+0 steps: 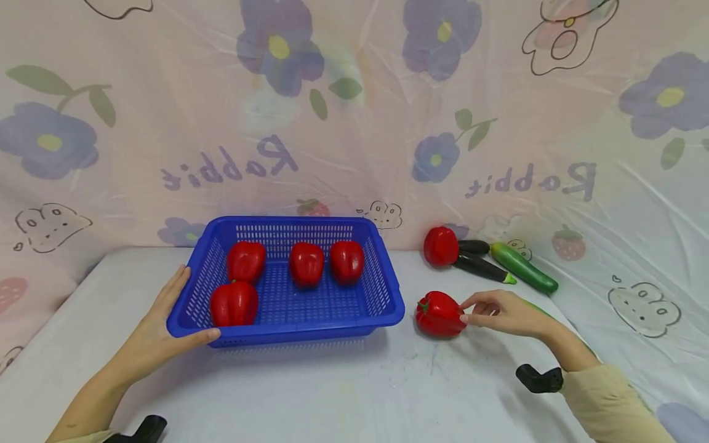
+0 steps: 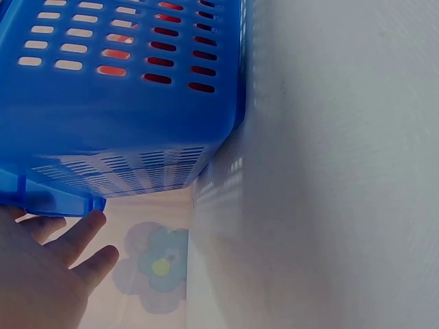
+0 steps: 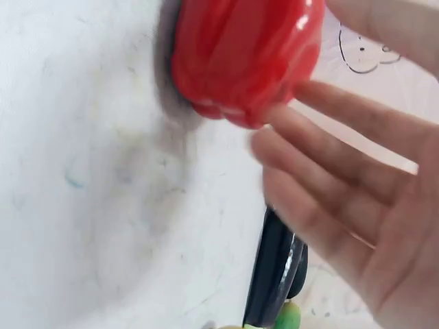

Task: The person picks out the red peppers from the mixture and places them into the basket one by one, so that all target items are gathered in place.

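A blue plastic basket (image 1: pixel 310 329) holds several red bell peppers, one of them a pepper (image 1: pixel 235 304) in its front left corner. My left hand (image 1: pixel 152 326) rests on that corner, thumb along the front rim and fingers along the left side. In the left wrist view the fingers (image 2: pixel 84 236) are spread and fairly straight near the rim. Right of the basket, a red bell pepper (image 1: pixel 440 314) lies on its side, green stem towards the basket. My right hand (image 1: pixel 506 312) is at its other end, fingertips close to or touching it. Loosely bent fingers (image 3: pixel 322 185) show in the right wrist view, not wrapped around the pepper.
Behind the right hand lie another red bell pepper (image 1: pixel 440 247), dark eggplants (image 1: pixel 477 266) and a green cucumber-like vegetable (image 1: pixel 523 268). A white cloth covers the table (image 1: pixel 343 394). A patterned curtain (image 1: pixel 354 123) hangs behind it and down the right side.
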`<state>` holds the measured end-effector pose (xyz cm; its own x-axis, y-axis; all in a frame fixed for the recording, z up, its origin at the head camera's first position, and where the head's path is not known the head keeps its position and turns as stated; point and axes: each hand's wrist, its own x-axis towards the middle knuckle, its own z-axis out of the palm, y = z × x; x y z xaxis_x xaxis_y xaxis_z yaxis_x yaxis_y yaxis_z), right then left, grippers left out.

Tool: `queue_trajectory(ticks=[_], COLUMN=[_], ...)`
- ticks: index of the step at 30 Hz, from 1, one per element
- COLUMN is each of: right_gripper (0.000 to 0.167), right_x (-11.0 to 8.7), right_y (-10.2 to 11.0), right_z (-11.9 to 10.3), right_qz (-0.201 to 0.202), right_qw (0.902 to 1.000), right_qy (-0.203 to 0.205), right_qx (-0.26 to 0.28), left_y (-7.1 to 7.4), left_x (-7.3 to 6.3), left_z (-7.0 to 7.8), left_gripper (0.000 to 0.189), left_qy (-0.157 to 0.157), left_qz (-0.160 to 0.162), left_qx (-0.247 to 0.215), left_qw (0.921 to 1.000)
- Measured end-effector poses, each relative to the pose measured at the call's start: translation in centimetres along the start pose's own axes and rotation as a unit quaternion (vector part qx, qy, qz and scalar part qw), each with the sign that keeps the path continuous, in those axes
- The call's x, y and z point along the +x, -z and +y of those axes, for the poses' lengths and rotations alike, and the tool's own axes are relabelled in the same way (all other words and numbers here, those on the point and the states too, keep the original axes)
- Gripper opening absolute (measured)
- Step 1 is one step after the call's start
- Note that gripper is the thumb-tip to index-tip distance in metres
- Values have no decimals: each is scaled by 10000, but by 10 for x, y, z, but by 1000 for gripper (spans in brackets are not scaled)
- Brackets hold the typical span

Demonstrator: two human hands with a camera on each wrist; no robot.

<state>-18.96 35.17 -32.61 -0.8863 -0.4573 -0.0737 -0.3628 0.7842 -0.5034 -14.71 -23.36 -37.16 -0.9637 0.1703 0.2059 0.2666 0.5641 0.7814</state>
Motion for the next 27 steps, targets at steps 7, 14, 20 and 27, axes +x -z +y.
queue_trajectory(ticks=[7,14,20,27], right_gripper=[58,65,63,88], right_x=[16,24,22,17], right_y=[-15,-22,-20,-21], right_z=[-6,-10,-17,-23], right_qz=[426,-73,-189,-404], right_qw=[9974,9963,9989,9969], right_qy=[352,537,199,-216], right_qx=[453,664,392,641], left_y=[1,-1,-1,0], left_x=[-1,0,0,0], left_z=[0,2,2,2], left_gripper=[109,109,109,108], left_qy=[24,16,14,-14], left_qz=[9,16,25,40], left_qx=[15,-27,-65,-34], left_qw=[10000,10000,10000,10000])
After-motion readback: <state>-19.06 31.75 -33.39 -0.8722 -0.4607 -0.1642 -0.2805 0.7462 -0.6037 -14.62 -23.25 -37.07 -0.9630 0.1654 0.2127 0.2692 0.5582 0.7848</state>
